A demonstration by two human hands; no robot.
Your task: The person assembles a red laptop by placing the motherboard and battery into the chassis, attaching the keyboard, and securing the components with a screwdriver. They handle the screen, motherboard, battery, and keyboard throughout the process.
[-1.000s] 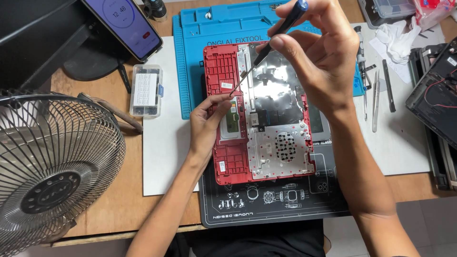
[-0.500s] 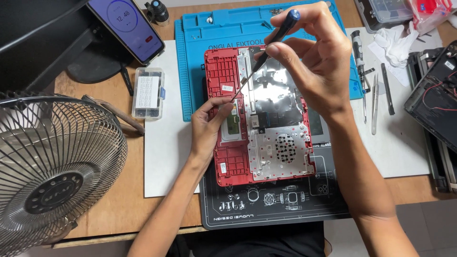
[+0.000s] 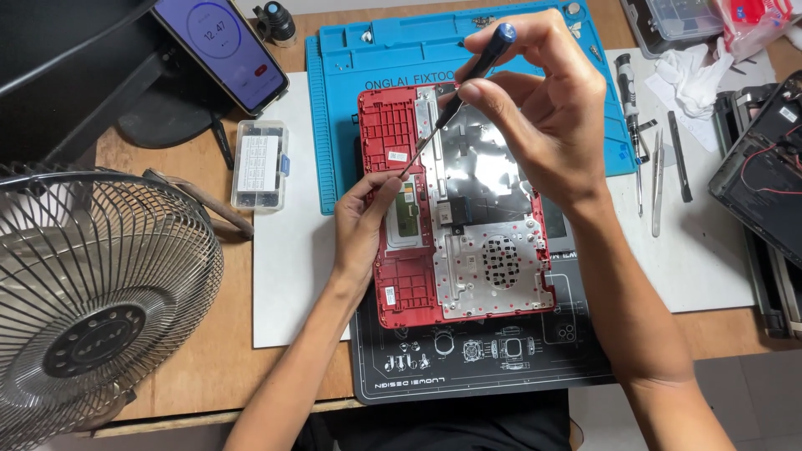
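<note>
A red laptop shell (image 3: pixel 401 284) with a silver metal plate (image 3: pixel 493 259) lies open side up on the mats. My right hand (image 3: pixel 543 117) grips a dark screwdriver (image 3: pixel 468 79) with a blue cap. Its thin shaft slants down-left, and the tip meets the fingertips of my left hand (image 3: pixel 361 230). That hand rests on the shell's left edge, thumb and forefinger pinched at the tip; whether they hold a screw is too small to tell.
A blue repair mat (image 3: pixel 334 108) and a black mat (image 3: pixel 468 367) lie under the shell on a white sheet (image 3: pixel 292 276). A clear parts box (image 3: pixel 259 163), a phone (image 3: pixel 221 50), a wire fan (image 3: pixel 92 301), tweezers (image 3: pixel 657 179), another screwdriver (image 3: pixel 626 92) and a second opened laptop (image 3: pixel 769 175) surround it.
The view has shifted slightly. My right hand and the screwdriver stay over the shell, the tip still at my left fingertips.
</note>
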